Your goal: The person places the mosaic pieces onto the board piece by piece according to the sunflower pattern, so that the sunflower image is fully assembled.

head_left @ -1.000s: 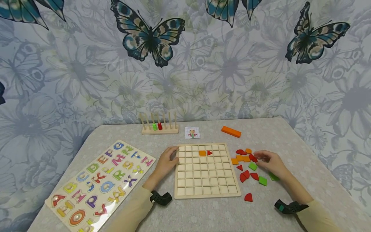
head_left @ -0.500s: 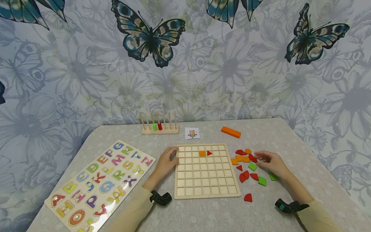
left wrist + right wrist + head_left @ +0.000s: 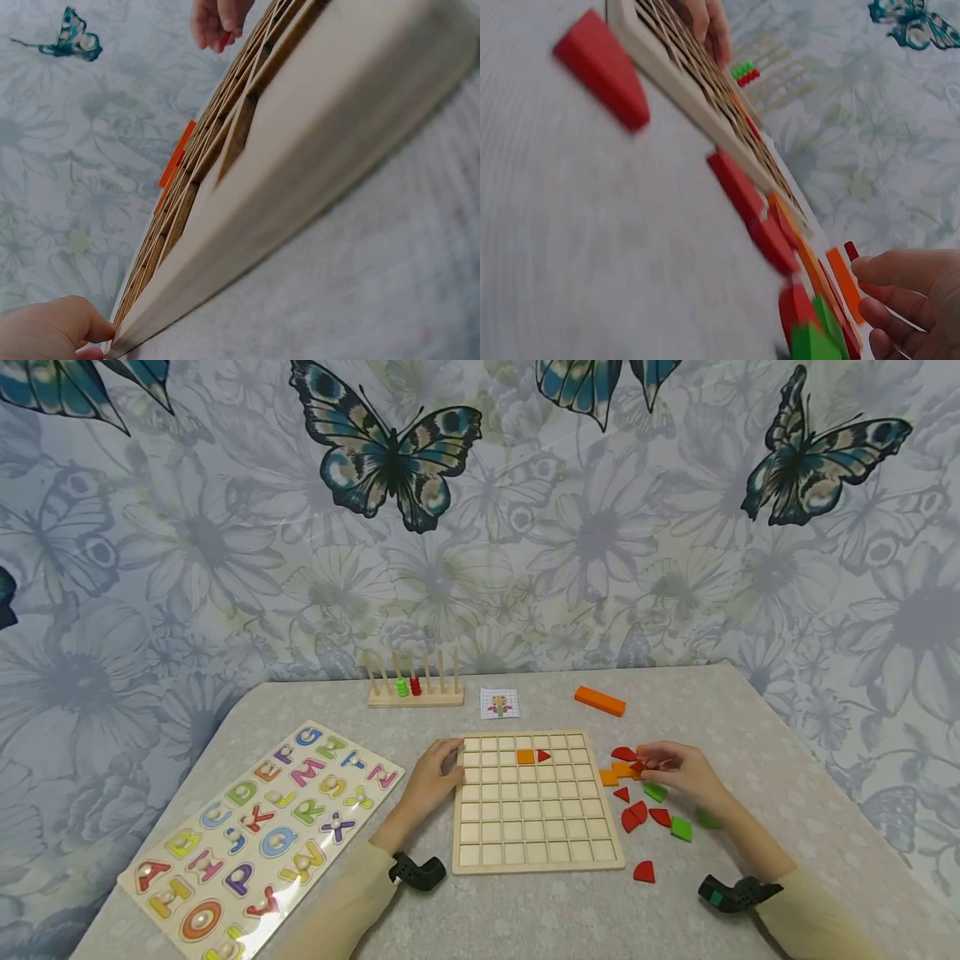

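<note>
A square wooden grid board (image 3: 538,867) lies on the table, with an orange square (image 3: 525,757) and a small red triangle (image 3: 543,756) in neighbouring cells of an upper row. My left hand (image 3: 430,778) grips its far left corner, the thumb and fingers at the edge. To the right of the board, my right hand (image 3: 686,772) pinches a small red piece (image 3: 851,251) between thumb and fingertips; its full shape is hidden. Under and around that hand lie loose pieces, including a red quarter-round (image 3: 643,871), a green square (image 3: 681,828) and an orange piece (image 3: 609,777).
A letter puzzle board (image 3: 262,835) lies left of my left arm. Along the back stand a peg counter (image 3: 415,700) with green and red beads, a small pattern card (image 3: 499,703) and an orange bar (image 3: 600,700). Behind the table hangs butterfly-patterned cloth (image 3: 525,568).
My right hand has moved slightly left over the pieces and now holds a small red one. My left hand stays at the board's corner.
</note>
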`<state>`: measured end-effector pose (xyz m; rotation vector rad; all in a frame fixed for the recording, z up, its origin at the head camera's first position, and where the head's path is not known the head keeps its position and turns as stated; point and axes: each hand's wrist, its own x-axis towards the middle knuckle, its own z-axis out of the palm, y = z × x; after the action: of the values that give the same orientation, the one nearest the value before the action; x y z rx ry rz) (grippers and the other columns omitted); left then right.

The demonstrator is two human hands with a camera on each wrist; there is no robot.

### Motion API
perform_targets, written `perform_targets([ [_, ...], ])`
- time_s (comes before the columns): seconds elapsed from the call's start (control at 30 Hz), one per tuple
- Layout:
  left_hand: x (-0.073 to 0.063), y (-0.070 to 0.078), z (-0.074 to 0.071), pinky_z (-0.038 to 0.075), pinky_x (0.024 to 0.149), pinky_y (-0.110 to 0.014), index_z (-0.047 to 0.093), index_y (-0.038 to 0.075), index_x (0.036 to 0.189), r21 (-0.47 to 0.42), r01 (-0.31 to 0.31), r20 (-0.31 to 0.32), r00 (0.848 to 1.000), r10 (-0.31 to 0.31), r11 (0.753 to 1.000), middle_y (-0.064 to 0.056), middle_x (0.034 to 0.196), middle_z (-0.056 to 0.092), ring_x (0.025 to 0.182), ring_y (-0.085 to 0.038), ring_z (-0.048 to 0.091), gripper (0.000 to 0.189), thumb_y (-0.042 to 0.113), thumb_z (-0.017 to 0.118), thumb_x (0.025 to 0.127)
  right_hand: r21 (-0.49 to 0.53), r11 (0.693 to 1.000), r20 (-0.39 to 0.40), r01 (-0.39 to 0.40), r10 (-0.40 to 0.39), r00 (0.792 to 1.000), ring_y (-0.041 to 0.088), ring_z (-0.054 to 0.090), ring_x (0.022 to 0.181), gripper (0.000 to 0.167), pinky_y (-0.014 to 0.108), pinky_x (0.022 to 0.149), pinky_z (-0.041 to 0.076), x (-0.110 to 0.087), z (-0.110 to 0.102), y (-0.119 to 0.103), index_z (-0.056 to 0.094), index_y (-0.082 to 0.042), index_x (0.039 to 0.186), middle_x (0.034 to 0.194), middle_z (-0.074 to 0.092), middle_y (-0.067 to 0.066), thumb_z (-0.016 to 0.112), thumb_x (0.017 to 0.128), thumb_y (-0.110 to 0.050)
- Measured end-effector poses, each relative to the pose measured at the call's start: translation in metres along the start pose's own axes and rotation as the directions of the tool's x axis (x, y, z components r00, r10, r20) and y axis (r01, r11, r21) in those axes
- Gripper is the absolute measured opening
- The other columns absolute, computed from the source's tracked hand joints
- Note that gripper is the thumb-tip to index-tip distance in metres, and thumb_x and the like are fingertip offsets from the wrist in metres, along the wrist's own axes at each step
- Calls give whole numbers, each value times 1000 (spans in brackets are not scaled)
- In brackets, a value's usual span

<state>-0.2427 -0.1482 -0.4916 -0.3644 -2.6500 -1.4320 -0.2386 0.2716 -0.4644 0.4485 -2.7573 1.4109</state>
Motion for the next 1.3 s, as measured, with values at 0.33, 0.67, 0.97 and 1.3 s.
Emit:
perform_targets([
  [0.33, 0, 5, -1, 36, 110, -49, 51, 5, 136, -7, -2, 5, 1000, 2, 1000, -12, 134, 54, 131, -31, 47, 48, 11, 61, 89, 142, 988, 46, 63, -70, 996, 7, 60, 85, 42, 19, 74, 51, 43, 58, -39, 61, 2, 121, 107, 67, 21, 72, 83, -12],
  [0.67, 2, 1, 0, 38, 109, -48, 52, 4, 134, -6, -11, -1, 1000, 11, 1000, -12, 133, 55, 130, -31, 48, 47, 10, 61, 89, 173, 974, 73, 148, -163, 984, 21, 61, 86, 37, 20, 72, 49, 83, 118, -74, 63, 5, 117, 104, 68, 22, 71, 82, -5],
  [0.97, 1, -1, 1, 38, 109, -47, 52, 4, 134, -10, -8, -4, 1000, 8, 1000, -11, 133, 55, 130, -30, 48, 46, 9, 61, 88, 203, 968, 124, 147, -174, 977, 5, 53, 70, 37, 18, 62, 46, 94, 146, -77, 63, 6, 114, 101, 67, 23, 73, 79, -1],
  [1.3, 1, 0, -2, 38, 109, -47, 52, 3, 134, 0, -11, -3, 1000, 11, 1000, -12, 133, 55, 130, -30, 49, 47, 9, 61, 88, 206, 970, 118, 125, -152, 981, 7, 54, 74, 34, 18, 67, 48, 90, 150, -73, 64, 2, 114, 103, 68, 18, 71, 82, -5],
])
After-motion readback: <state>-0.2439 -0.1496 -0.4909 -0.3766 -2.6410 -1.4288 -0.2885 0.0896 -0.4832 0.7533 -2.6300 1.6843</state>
